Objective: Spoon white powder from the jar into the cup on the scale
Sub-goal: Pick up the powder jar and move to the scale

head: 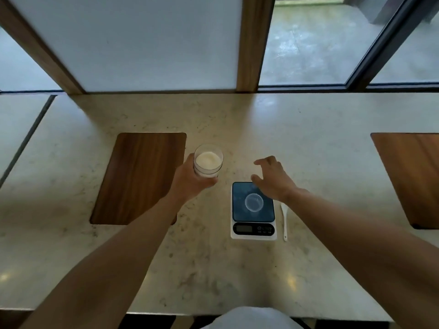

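A pale, speckled stone worktop (237, 269) runs beneath a row of frosted and clear window panes set in wooden and dark frames, with a grey paved floor visible outside. The left hand (190, 180) is closed around a clear jar (208, 163) of white powder (208, 160), which has no lid on it; whether it is lifted off the surface cannot be told. Just left of that hand, a dark wooden board (133, 179) lies flat on the worktop. The right hand (275, 180) hovers with its fingers spread and curled, gripping nothing, above the far right corner of the scale (253, 211). Just below that hand, a small clear cup (254, 202) sits in the middle of the scale's dark blue platform, and it looks empty. A white spoon (284, 220) lies on the worktop just right of the scale, under the right wrist. Well to the right of both hands, a second wooden board (413, 176) reaches the frame's edge.
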Demonstrator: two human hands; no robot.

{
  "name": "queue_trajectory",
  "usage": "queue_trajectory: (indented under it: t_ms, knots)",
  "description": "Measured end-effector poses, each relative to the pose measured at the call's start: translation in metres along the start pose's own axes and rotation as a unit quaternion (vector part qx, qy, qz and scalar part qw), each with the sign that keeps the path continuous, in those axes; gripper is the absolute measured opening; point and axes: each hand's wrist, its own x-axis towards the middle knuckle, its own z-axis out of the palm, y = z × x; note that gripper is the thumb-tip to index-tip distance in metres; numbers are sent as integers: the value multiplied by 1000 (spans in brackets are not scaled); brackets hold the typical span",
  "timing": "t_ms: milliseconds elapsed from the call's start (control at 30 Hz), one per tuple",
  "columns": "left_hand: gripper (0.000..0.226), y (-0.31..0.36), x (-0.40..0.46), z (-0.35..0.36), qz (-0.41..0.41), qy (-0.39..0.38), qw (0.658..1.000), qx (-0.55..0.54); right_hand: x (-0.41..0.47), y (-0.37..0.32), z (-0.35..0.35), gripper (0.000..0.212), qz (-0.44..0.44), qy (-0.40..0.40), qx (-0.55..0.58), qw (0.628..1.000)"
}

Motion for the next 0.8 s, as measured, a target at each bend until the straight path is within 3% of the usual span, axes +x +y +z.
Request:
queue_trajectory:
  t_ms: [233,400,500,633,800]
  knots:
    - [80,-1,-41,23,-10,0,1000,20,-48,51,5,41,44,14,1,999]
    - [82,-2,-63,34,-17,-4,999,28,-81,84,24,15,123,2,-21,992]
    - [81,-4,-73,37,-21,-4,999,33,-92,92,36,38,147,-41,-16,988]
    - [82,-6,-84,39,-26,-2,999,41,-101,93,44,31,166,-93,0,982]
    - [83,-10,-94,40,-34,-1,999,43,-105,93,53,35,183,-82,21,979]
